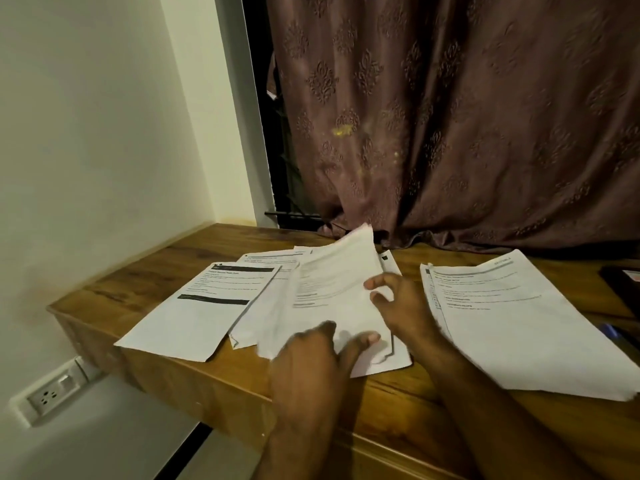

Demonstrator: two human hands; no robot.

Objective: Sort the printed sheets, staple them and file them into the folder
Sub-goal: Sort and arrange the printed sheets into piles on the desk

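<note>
Both hands are gripping the lifted printed sheet [332,289]: the left hand [311,368] pinching its near edge, the right hand [398,303] its right edge, long axis pointing away, over the tabletop [145,289] pile.

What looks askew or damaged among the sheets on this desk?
The middle pile is fanned and crooked, with its top sheet lifted between the left hand and right hand. The right-hand stack has a ragged near edge. Nothing is spilled.

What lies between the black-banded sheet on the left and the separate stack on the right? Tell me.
In the head view: overlapping loose sheets, with the left hand and right hand gripping the top one.
</note>
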